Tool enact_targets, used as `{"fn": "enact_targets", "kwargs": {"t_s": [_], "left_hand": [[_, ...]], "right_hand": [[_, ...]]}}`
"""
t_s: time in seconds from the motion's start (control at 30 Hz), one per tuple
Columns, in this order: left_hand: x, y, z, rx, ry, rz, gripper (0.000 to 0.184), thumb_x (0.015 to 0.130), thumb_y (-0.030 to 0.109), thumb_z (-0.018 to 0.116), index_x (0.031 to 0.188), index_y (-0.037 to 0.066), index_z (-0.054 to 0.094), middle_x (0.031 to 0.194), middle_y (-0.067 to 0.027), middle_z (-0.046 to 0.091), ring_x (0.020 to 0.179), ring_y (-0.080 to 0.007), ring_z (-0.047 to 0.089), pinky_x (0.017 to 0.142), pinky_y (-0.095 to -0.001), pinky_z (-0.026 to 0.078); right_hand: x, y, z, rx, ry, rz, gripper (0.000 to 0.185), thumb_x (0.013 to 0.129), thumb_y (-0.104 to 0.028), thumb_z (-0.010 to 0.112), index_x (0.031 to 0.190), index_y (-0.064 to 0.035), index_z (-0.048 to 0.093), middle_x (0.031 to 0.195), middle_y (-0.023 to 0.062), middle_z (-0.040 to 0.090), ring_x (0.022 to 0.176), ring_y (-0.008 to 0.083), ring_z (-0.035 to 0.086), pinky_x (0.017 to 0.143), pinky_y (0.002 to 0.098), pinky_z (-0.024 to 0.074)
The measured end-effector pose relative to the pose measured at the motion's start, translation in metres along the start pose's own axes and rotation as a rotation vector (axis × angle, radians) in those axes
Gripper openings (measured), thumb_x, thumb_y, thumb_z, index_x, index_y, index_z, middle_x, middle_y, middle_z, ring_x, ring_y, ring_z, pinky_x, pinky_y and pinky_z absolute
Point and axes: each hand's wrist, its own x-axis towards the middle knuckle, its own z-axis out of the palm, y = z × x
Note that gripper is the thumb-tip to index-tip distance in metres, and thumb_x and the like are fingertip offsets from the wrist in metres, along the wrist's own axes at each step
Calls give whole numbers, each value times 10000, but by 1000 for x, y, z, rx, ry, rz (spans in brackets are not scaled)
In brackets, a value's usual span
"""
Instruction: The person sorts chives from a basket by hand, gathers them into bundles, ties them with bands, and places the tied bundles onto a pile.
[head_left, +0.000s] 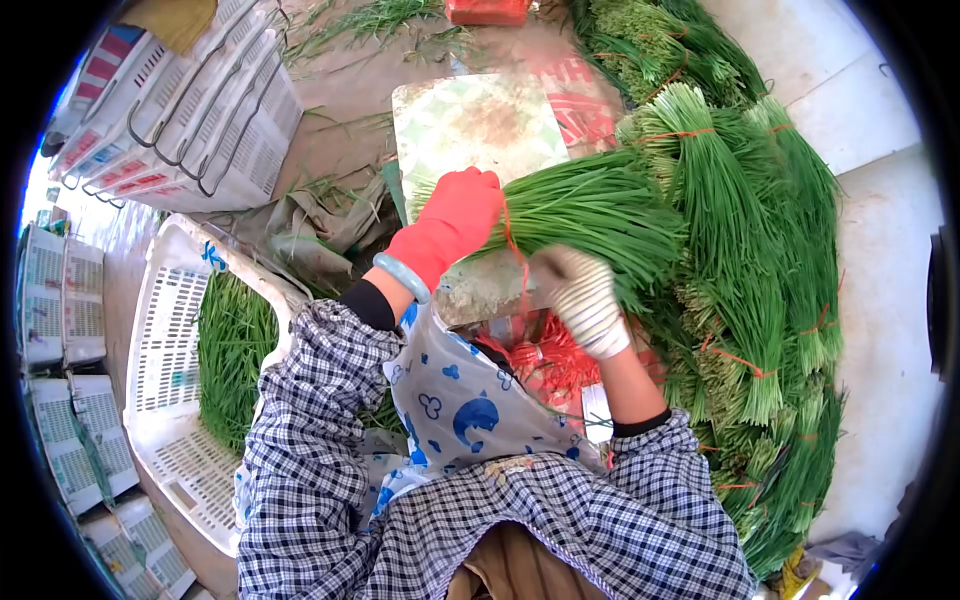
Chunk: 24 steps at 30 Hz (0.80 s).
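Note:
My left hand (458, 222), in a red rubber glove, is closed around the stem end of a bunch of green chives (590, 210) over a low board. The bunch lies sideways, its leaves pointing right. A red tie (513, 238) loops round it beside the glove, and a loose end hangs down. My right hand (575, 297), in a striped knit glove, is just below the leaves and right of the tie. Motion blurs its fingers, so whether it grips the tie is not visible. Under the hands is a pale patterned board (480, 115), stained with soil.
Tied chive bunches (715, 190) are piled along the right side. A heap of red ties (560, 355) lies near my lap. At left stands a white plastic basket (165, 370) holding loose greens, with stacked white crates (235, 130) behind it. Scattered leaves (380, 18) litter the floor.

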Motion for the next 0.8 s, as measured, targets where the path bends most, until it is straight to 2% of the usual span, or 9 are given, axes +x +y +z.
{"fn": "enact_targets", "kwargs": {"t_s": [0.1,0.23,0.4,0.47,0.5,0.57,0.67,0.73,0.8], "left_hand": [[-1,-8,1,-144,-15,-28,79,722,121,629,758,51,635,896,-112,617,857,-328,579,750,-412,491],[-19,-25,-4,-212,-13,38,72,772,106,627,781,35,635,915,-108,630,861,-305,594,747,-386,491],[-89,-92,-13,-713,289,-390,109,872,97,655,929,6,665,1048,-86,659,881,-163,588,725,-298,488],[-116,-110,-21,-601,401,-851,276,873,106,658,1131,10,637,1165,-102,637,881,-155,581,739,-285,487],[-118,-99,-26,-598,398,-852,276,873,106,658,1131,10,637,1165,-102,637,881,-155,581,739,-285,487],[-109,-64,-48,-208,534,-596,506,812,180,698,1282,48,565,1253,-199,591,1147,-363,557,998,-424,428],[-88,-27,-62,30,323,-335,646,827,243,701,1408,84,466,1378,-177,515,1256,-346,489,1063,-437,375],[-74,-7,-62,-17,214,-272,732,792,299,722,1428,83,432,1416,-186,470,1329,-377,391,1113,-467,296],[-63,4,-57,-67,109,-208,820,757,354,742,1449,82,398,1455,-195,426,1402,-408,293,1163,-497,218]], "right_hand": [[33,-3,-30,-66,255,-14,276,805,-146,651,1066,-58,669,945,157,683,860,350,662,804,425,529],[47,21,-34,-382,25,-63,431,761,-192,705,1169,-76,627,1120,170,627,1050,340,592,933,446,463],[34,8,-18,-615,166,-283,580,708,-256,755,1246,-125,585,1162,137,603,1082,314,563,927,467,437],[39,5,-5,-629,107,-324,507,717,-265,745,1191,-144,609,1076,92,620,1005,285,581,860,451,443],[42,5,2,-642,87,-332,443,731,-252,739,1147,-146,631,1033,85,630,978,279,592,844,443,447],[50,4,10,-650,69,-354,378,744,-238,732,1103,-148,654,990,79,640,950,273,602,828,435,451],[59,2,15,-655,30,-230,228,761,-202,725,973,-125,693,896,91,662,879,283,623,790,439,463],[58,9,14,-224,246,-170,104,780,-155,706,862,-91,698,810,109,667,816,309,633,757,451,476],[52,13,19,158,468,-43,70,829,-104,683,850,-38,673,818,108,670,746,235,618,710,337,494]]}}
